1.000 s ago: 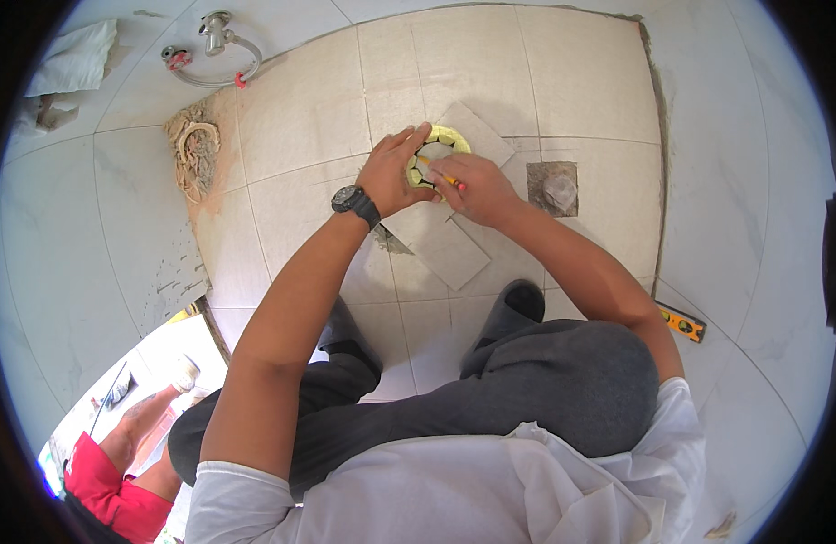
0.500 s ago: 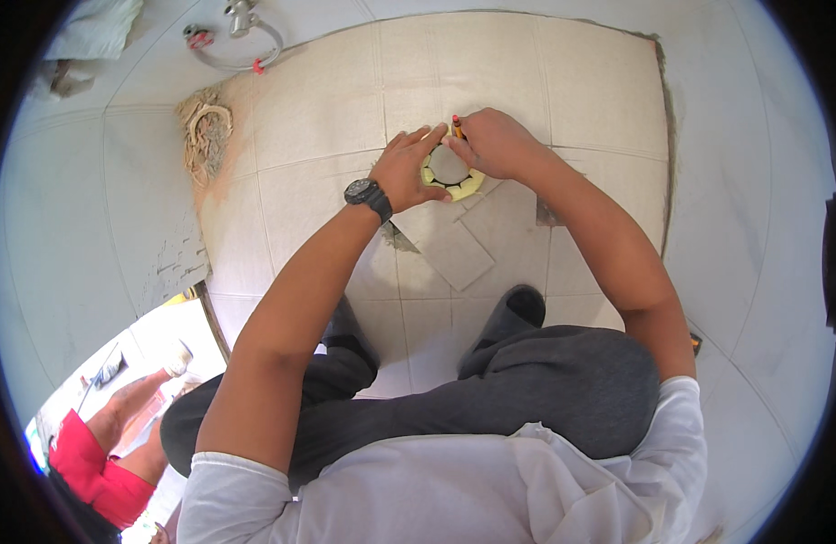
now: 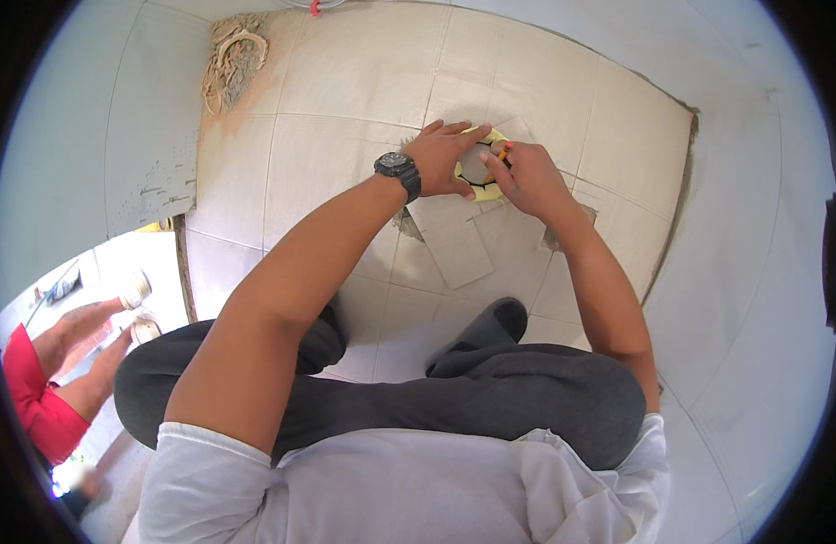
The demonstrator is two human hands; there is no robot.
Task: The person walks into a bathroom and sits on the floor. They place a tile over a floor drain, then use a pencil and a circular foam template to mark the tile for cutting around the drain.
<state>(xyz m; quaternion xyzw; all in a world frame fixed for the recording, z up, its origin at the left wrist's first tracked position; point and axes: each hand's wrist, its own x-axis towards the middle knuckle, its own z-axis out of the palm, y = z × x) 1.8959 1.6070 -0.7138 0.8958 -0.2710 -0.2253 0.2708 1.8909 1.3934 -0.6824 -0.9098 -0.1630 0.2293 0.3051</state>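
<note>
A flat yellow ring [image 3: 484, 193] with a dark, scalloped inner edge lies on the pale floor tiles, partly hidden by my hands. My left hand [image 3: 440, 163], wearing a black watch, spans the ring's left side with its thumb near the lower rim and a finger along the upper one. In my right hand [image 3: 533, 179] is an orange pencil [image 3: 502, 155] with a red end, pinched at the ring's right inner edge. Below the ring, a loose cut tile [image 3: 451, 247] lies askew on the floor.
Rough openings show beside the loose tile and under my right forearm [image 3: 581, 231]. A patch of broken mortar with a pipe rim [image 3: 236, 65] lies at the far left. Walls bound the floor. Through a doorway at lower left, a person in red shorts [image 3: 39, 399] is visible.
My right hand and the pencil have gone from the ring's top round to its right side. My left hand stays on the ring. The whole view has shifted and turned.
</note>
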